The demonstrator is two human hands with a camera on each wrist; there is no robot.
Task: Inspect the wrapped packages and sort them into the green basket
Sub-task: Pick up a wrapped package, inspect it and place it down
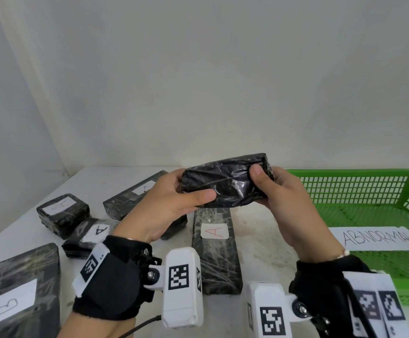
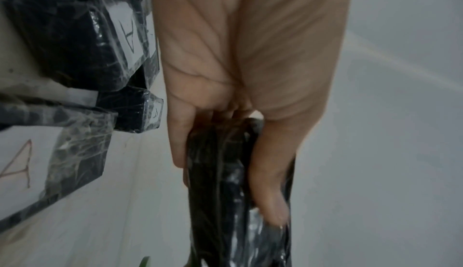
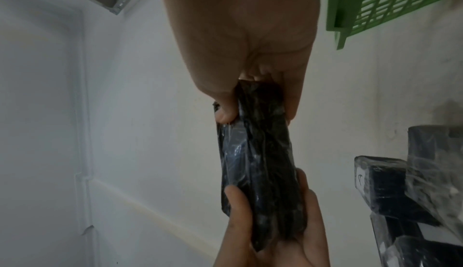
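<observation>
Both wrist cameras, strapped on black bands, sit lowest in the head view, and just past them the left hand (image 1: 166, 203) and right hand (image 1: 281, 196) hold one black wrapped package (image 1: 225, 180) up in the air between them, above the bench (image 1: 266, 230) and clear of it. Each grip pinches an end: thumb on the near face, fingers curled behind, so the long side faces the person, which looks like a hold chosen for turning the wrap over and checking it. No label shows on the face in view, so a flip seems likely before it can be judged. Close on the right stands the green basket (image 1: 359, 189), carrying a paper sign reading ABNORMAL (image 1: 379, 236), within easy reach for a drop. Below the raised package lies a long package marked A (image 1: 214, 247), and to the left several smaller packages marked A (image 1: 63, 211) sit grouped, with a large one marked B (image 1: 15, 293) at the near left corner, apparently waiting their turn.
</observation>
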